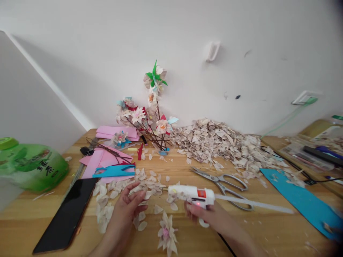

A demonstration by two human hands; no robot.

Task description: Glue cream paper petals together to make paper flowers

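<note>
My right hand (pixel 199 212) grips a white hot glue gun (pixel 187 192) with an orange patch and a small red light. A long translucent glue stick (pixel 257 204) sticks out of its rear. The nozzle points left, toward my left hand (pixel 131 201), whose thumb and fingers are pinched on a pale dried petal (pixel 148 195). Loose petals (pixel 104 210) lie under and around that hand. Between my hands, nearer the front edge, rests a flower (pixel 167 233) made of pale petals with a pink centre.
Scissors (pixel 222 184) lie behind the glue gun. A petal heap (pixel 214 142) lies against the wall, beside petal flowers on twigs (pixel 158 125). At left are a phone (pixel 66 214), a green bottle (pixel 34 166), pink paper (pixel 118 132) and blue felt (pixel 115 171); a blue sheet (pixel 297 198) lies right.
</note>
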